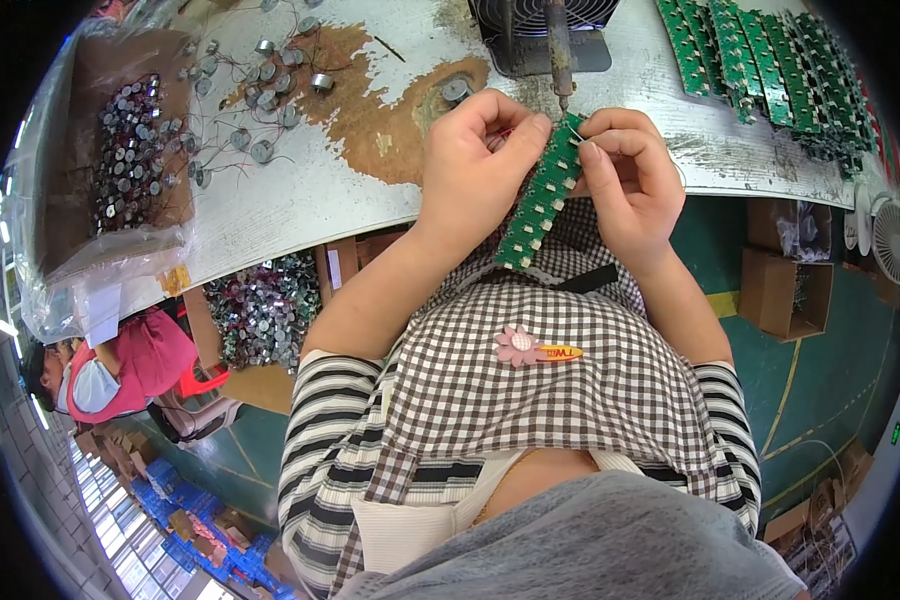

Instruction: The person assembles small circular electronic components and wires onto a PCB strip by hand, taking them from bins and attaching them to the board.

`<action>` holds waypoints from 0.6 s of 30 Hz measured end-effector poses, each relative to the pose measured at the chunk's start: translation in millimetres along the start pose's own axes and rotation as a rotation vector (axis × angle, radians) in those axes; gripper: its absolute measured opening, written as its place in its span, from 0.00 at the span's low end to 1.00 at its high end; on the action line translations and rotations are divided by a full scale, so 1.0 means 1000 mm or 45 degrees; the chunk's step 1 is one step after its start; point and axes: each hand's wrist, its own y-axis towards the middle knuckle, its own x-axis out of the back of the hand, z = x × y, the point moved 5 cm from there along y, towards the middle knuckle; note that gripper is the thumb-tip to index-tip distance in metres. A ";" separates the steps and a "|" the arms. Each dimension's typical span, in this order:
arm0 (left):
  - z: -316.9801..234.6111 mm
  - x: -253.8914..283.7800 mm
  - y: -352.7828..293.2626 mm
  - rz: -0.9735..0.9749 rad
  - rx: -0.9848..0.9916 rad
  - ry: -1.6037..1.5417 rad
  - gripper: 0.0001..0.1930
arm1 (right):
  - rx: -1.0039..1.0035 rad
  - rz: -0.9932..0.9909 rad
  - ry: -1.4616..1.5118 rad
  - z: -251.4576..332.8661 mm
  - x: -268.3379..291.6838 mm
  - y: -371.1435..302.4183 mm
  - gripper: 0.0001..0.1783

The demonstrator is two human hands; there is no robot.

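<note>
A long green circuit board strip, with a row of small pale metal parts on it, slants between my hands at the table's front edge. My left hand is closed at the strip's left side, thumb and forefinger pinched near its upper end. A bit of red wire shows by those fingers; what else lies in the palm is hidden. My right hand is closed in a pinch at the strip's upper right, with a thin pale wire at its fingertips. Just above the strip's upper end, a soldering iron points downward.
A black fan stands behind the iron. Small round motors with wires lie scattered at left, beside a plastic-lined box of more. Stacked green board strips fill the back right. Below the table, another carton holds motors; a person sits at left.
</note>
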 end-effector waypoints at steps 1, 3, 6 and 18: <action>0.000 -0.001 0.000 0.001 -0.001 -0.001 0.07 | -0.006 -0.030 0.015 0.000 0.000 0.000 0.04; 0.000 -0.001 0.001 -0.011 -0.004 0.006 0.08 | 0.006 -0.032 -0.053 0.001 0.001 0.001 0.04; -0.002 -0.001 0.004 -0.036 -0.023 0.045 0.08 | 0.071 -0.015 -0.148 0.004 0.001 0.008 0.04; 0.000 0.002 -0.001 0.046 -0.064 0.308 0.06 | 0.031 -0.021 -0.080 0.000 0.000 -0.003 0.04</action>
